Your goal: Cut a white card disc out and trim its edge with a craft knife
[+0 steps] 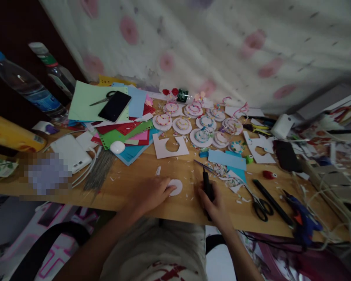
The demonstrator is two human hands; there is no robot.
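My left hand point(156, 193) is at the table's front, its thumb and fingers closed on the left edge of a small white disc point(176, 187) that lies flat. My right hand point(212, 199) wraps round a slim black-handled tool point(206, 182) with a thin tip pointing away from me; its exact kind is hard to make out. Beyond the disc lies a white sheet with a round cut-out point(160, 150). Light blue strips point(226, 159) and paper scraps point(219, 170) are just past my right hand. Black-handled scissors point(260, 207) lie to its right.
Several decorated white hat shapes point(183, 125) stand at the back. Coloured paper with a phone point(115, 106) is back left, near bottles point(26, 86). A bundle of wires point(99, 169) lies left. A blue glue gun point(302, 218) and cables are right.
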